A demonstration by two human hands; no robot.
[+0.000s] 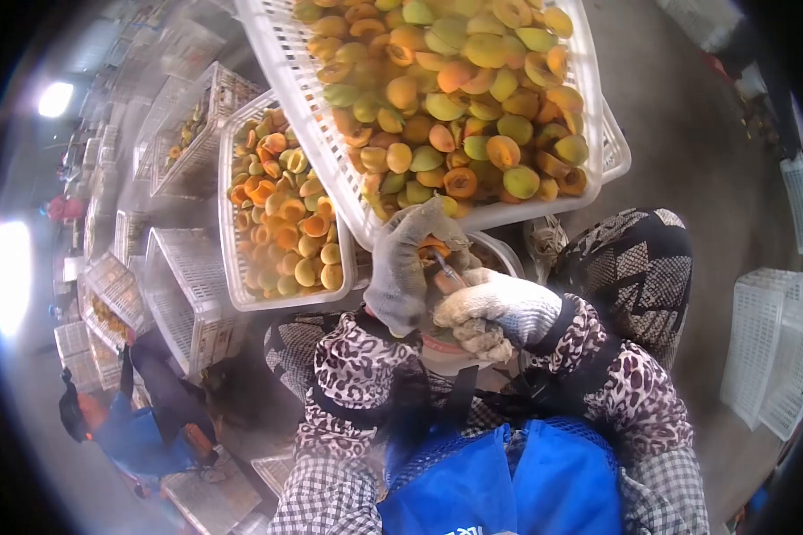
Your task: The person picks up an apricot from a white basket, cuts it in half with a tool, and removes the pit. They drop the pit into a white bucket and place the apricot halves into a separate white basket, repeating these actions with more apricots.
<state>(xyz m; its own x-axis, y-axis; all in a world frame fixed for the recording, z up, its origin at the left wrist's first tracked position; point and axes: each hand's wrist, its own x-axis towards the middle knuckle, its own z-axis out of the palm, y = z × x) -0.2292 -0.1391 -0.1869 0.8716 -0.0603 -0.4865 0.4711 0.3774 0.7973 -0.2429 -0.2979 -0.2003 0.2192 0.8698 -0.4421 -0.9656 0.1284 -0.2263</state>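
Observation:
My left hand (408, 267), in a grey work glove, is closed around an orange apricot piece (433, 245), mostly hidden by the fingers. My right hand (500, 308), in a whitish knitted glove, grips a small metal-tipped hand tool (449, 267). The tool's tip reaches the fruit; its exact shape is too small to make out. Just beyond my hands stands a large white crate (366, 227) heaped with green, yellow and orange apricots (459, 116), many of them halved. Under the hands shows part of a pale round container (504, 254), its contents mostly hidden.
Left of the big crate, a second white crate (229, 241) holds hollowed apricot halves (294, 227). Several crates (183, 285) are stacked further left, near a seated person in blue (143, 437). More white crates (767, 348) stand at the right. My knees flank the work spot.

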